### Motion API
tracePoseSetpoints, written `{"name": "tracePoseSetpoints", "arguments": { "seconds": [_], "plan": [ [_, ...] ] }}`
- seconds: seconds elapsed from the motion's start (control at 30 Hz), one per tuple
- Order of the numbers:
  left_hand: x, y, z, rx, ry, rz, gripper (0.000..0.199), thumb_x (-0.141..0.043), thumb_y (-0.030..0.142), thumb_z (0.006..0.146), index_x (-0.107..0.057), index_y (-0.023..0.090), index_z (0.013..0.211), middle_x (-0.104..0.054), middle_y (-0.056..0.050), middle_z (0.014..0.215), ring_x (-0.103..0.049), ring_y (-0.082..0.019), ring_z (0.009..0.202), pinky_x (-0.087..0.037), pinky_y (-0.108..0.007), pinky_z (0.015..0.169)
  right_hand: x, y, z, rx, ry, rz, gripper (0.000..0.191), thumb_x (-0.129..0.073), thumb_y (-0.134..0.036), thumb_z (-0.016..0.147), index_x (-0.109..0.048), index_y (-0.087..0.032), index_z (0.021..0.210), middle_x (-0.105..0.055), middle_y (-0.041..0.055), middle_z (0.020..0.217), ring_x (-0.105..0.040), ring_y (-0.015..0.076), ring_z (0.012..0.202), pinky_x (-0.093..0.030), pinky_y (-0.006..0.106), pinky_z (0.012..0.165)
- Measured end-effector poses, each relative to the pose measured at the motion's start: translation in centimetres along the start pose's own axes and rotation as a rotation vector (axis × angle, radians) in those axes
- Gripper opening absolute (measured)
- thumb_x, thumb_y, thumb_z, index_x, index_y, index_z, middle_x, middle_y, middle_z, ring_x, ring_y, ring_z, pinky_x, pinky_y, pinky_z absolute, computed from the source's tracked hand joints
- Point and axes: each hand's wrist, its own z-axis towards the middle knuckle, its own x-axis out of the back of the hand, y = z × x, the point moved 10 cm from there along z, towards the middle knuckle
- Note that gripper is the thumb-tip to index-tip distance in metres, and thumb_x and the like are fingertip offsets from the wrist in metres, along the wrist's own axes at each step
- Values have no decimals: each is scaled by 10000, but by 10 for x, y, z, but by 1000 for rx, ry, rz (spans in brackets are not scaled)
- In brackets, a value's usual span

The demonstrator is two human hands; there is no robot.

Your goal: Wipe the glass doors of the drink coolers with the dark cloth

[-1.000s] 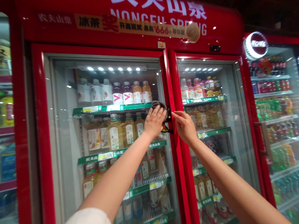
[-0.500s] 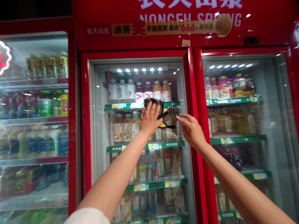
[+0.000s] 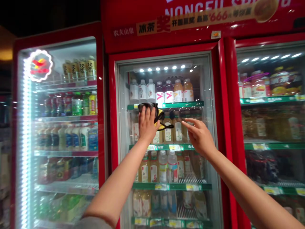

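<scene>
My left hand lies with its fingers spread over a dark grey and yellow cloth, pressing it to the glass door of the middle red drinks fridge. A dark loop trails from the cloth's right side. To the right, my right hand is held up close to the same door, its fingers apart and nothing in them. I cannot tell whether its fingertips touch the glass. Behind the door, bottles stand on shelves with green front strips.
A second fridge with a lit strip and a round neon sign stands at left. At right is another red-framed door with bottles behind it. A red header with a beige promotional banner runs above.
My left hand has slid the cloth leftward across the glass. My right hand has also shifted left relative to the door. The view has turned left, showing more of the left fridge.
</scene>
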Motion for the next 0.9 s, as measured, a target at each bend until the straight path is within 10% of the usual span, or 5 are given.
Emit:
{"name": "tracePoseSetpoints", "arguments": {
  "seconds": [0.1, 0.3, 0.53, 0.7, 0.9],
  "plan": [
    [9, -34, -25, 100, 21, 28, 680, -564, 345, 949, -368, 126, 1562, -405, -198, 1617, -206, -368, 1571, -237, -580, 1266, -4, -9, -5, -19, 14, 15, 467, -460, -111, 933, -699, -279, 1297, -678, 120, 1289, -628, 279, 1124, -581, 482, 883],
    [2, -29, -48, -180, -121, 20, 729, -633, 361, 914, -369, 188, 1571, -407, -141, 1630, -221, -342, 1571, -208, -554, 1279, -26, -29, -5, -47, -17, 24, 435, -489, -124, 923, -725, -271, 1257, -685, 117, 1283, -637, 282, 1105, -581, 482, 890],
    [29, -115, -65, 121, -21, 125, 696, -591, 352, 948, -372, 99, 1558, -416, -235, 1599, -229, -392, 1559, -209, -652, 1250, -52, -63, -12, -63, 2, 60, 421, -487, -154, 941, -717, -287, 1268, -688, 123, 1265, -641, 284, 1090, -575, 482, 869],
    [24, -120, -91, -62, -113, 140, 762, -630, 341, 932, -306, 166, 1599, -471, -197, 1574, -249, -341, 1560, -164, -636, 1272, -81, -93, -7, -55, -54, 53, 446, -502, -132, 915, -717, -299, 1269, -683, 109, 1272, -633, 285, 1099, -574, 473, 870],
    [38, -167, -105, 82, -42, 165, 776, -637, 335, 927, -305, 129, 1597, -415, -220, 1604, -198, -373, 1565, -287, -582, 1252, -97, -122, -2, -59, -58, 58, 426, -486, -130, 927, -731, -284, 1240, -687, 108, 1265, -640, 280, 1077, -577, 460, 861]
  ]
}}
